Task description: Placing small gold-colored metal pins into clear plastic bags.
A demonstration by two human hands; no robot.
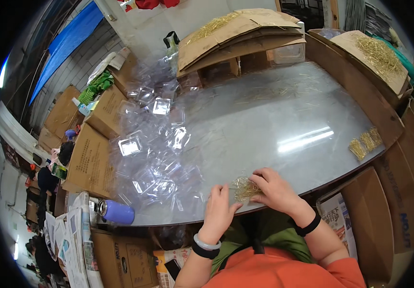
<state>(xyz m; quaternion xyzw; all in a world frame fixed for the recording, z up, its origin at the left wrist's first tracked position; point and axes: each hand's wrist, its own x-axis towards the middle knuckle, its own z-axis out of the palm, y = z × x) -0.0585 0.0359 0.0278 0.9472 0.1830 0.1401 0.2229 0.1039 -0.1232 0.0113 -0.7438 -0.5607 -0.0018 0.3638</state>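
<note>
A small heap of thin gold pins (243, 188) lies near the front edge of a glossy grey table (274, 115). My right hand (274, 189) rests on the heap's right side, fingers curled over the pins. My left hand (219, 211) lies flat on the table just left of the heap, fingers apart and touching its edge. It holds nothing that I can see. A pile of clear plastic clamshell boxes (154, 149) spreads over the left part of the table, close to my left hand.
Small bundles of gold pins (366, 142) lie at the table's right edge. Cardboard sheets (238, 33) with more pins stand at the back, another pin-covered sheet (377, 55) at the right. A purple bottle (115, 211) lies at the front left. Cardboard boxes (91, 158) line the left.
</note>
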